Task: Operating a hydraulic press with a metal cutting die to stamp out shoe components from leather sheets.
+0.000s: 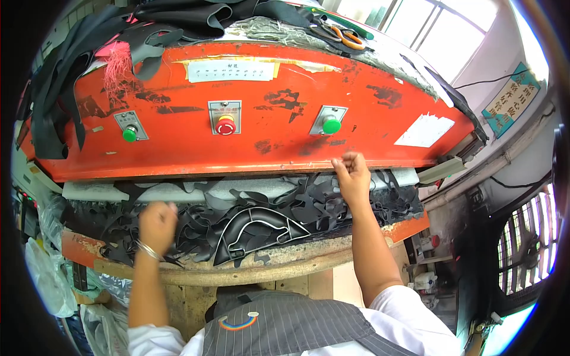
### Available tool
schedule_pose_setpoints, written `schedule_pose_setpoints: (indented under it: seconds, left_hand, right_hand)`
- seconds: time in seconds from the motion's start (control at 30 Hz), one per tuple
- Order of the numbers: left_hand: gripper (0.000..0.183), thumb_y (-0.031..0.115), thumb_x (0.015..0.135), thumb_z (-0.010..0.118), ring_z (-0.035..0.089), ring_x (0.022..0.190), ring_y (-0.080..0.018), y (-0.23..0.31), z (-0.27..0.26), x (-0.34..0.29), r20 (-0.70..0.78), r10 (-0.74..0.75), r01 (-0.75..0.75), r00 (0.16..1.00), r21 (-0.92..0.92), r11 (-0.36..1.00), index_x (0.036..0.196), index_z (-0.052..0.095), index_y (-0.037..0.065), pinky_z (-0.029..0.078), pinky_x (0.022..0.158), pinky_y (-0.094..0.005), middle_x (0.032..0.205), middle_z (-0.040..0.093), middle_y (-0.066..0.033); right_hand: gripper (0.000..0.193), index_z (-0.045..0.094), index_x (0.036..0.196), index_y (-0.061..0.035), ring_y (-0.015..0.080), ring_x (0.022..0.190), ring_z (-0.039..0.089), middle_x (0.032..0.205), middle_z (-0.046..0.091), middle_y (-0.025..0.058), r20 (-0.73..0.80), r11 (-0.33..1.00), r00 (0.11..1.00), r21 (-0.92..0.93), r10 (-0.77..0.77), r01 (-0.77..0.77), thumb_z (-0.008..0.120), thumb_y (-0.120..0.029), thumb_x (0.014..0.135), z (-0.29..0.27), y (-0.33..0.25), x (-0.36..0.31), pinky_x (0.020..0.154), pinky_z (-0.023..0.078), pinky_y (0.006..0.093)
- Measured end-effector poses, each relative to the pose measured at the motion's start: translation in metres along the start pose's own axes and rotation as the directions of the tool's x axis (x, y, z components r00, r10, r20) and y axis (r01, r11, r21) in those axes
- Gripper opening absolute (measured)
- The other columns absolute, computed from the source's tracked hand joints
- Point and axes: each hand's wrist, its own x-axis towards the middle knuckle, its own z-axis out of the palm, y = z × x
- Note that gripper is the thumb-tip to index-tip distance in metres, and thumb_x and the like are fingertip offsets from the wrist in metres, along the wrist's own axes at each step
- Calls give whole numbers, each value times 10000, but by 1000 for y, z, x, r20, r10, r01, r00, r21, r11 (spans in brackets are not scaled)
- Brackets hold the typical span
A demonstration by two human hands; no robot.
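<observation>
My left hand hovers over black leather-like scraps at the left of the press bed. It is slightly smeared, and its fingers look curled in, with no object showing. My right hand is raised by the lower edge of the red press panel, below a green push button and apart from it. Its fingers are curled, and nothing shows in them. Between my hands, an arched metal cutting die lies on the black material, touched by neither hand.
A red stop button and another green button are on the panel. Orange-handled scissors and black sheets lie on top of the machine. A worn bed edge runs before me. Plastic bags stand at left.
</observation>
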Motion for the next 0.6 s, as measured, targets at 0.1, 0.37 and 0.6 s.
schedule_pose_setpoints:
  seconds: [0.1,0.37,0.6]
  left_hand:
    - [260,206,835,647,533,635,-351,20,21,-83,224,-82,65,971,82,995,649,567,42,415,580,-456,676,531,-146]
    - [192,182,765,648,543,761,-302,35,51,-134,139,-24,-11,990,247,969,645,585,46,410,684,-411,719,553,-97]
    - [174,186,725,676,550,722,-293,30,49,-119,168,-32,-14,985,262,965,615,615,65,420,662,-409,680,550,-84]
  right_hand:
    - [214,591,915,4,50,616,508,718,595,20,71,990,991,-93,117,-110,714,-158,846,-11,16,-17,558,430,214]
    - [474,637,1055,44,339,929,640,985,665,216,176,860,979,-511,106,-1,722,-341,791,19,69,-12,825,498,401]
    - [617,573,1197,37,387,1094,520,1125,601,228,328,638,944,-735,37,230,753,-344,745,52,93,20,955,430,420]
